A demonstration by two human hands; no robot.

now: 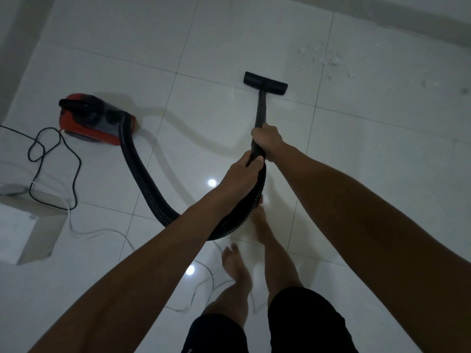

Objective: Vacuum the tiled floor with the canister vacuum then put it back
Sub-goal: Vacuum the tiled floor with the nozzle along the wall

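While both hands, right (266, 138) ahead of left (242, 171), keep fingers closed round the wand (260, 110), we judge vacuuming underway: debris (328, 59) lies far right beyond the head (265, 82) (canister (94, 121) sits left, not yet stowed).

The floor (356, 138) consists of large, glossy white tiles separated by thin dark grout lines, and it carries two bright round light reflections (212, 182) near the centre of the view. A pale wall base (382, 19) runs along the upper right edge, with a scatter of small light debris (328, 59) lying near it. A white box-shaped unit (28, 225) stands at the left edge, in dim overall lighting.
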